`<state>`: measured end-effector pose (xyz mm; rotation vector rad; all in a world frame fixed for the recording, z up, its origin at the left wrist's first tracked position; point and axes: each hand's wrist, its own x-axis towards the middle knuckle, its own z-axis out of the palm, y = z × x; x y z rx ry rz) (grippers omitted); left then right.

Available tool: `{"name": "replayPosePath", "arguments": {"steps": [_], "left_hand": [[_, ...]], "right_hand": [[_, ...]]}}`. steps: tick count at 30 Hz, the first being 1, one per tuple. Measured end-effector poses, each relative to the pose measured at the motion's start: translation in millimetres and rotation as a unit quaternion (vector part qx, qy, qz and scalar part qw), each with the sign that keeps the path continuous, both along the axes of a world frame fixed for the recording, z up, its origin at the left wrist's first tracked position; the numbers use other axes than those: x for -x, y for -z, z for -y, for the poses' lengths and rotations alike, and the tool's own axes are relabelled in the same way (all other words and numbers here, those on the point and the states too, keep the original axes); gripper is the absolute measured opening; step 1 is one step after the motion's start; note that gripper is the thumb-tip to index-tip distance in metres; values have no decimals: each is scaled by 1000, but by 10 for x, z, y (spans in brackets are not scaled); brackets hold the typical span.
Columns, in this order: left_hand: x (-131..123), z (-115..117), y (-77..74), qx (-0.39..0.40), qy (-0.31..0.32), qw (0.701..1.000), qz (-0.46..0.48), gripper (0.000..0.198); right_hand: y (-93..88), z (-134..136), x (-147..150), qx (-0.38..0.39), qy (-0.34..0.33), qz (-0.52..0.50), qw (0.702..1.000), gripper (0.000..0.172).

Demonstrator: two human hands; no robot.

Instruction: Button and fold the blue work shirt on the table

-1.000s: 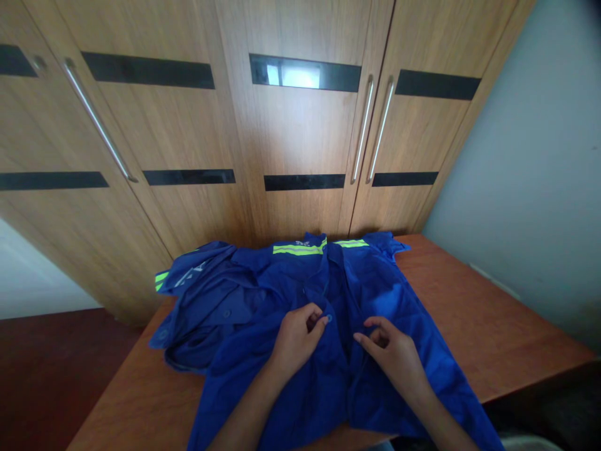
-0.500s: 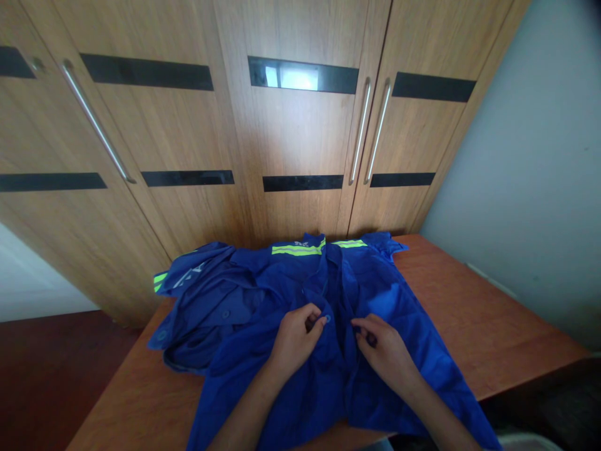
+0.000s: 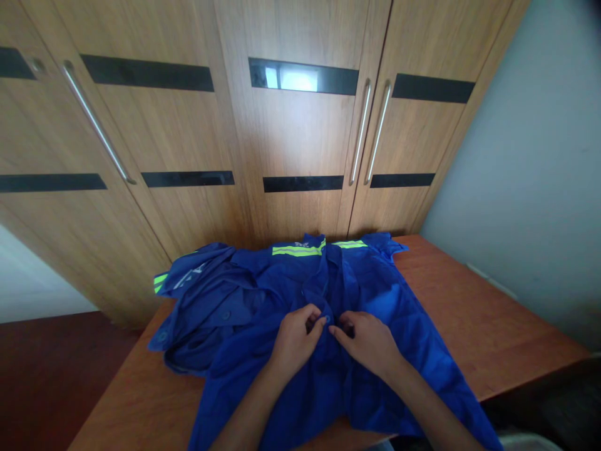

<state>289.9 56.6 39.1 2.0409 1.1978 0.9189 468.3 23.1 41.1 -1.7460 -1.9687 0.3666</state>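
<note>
A blue work shirt with neon-yellow reflective stripes lies spread on a brown wooden table. My left hand pinches the left front edge of the shirt beside a blue button. My right hand is closed on the right front edge and meets the left hand at the middle of the shirt. Both forearms reach in from the bottom of the view.
A second blue garment lies crumpled on the table's left part, under the shirt's left side. Wooden wardrobe doors with long metal handles stand right behind the table. A pale wall is on the right, dark red floor on the left.
My right hand has moved left with the right shirt edge until it meets the left hand at the button. The left hand has stayed put.
</note>
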Motion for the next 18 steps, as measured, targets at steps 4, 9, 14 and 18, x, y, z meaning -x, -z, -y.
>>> {"name": "replayPosePath", "arguments": {"steps": [4,9,14,18], "left_hand": [[3,10,-2,2,1,1000,-3,16],[1,32,-5,3,4,1000,-8,9],[-6,45,-27,-12,25,1000,-14,10],[1,43,-48,-22,23,999,-6,12]], "right_hand": [[70,-15,-27,2,-9,1,1000,8],[159,3,-89,4,-1,-167,986,12],[208,82,-102,-38,23,-279,959,19],[180,102,-89,-50,0,-270,962,22]]}}
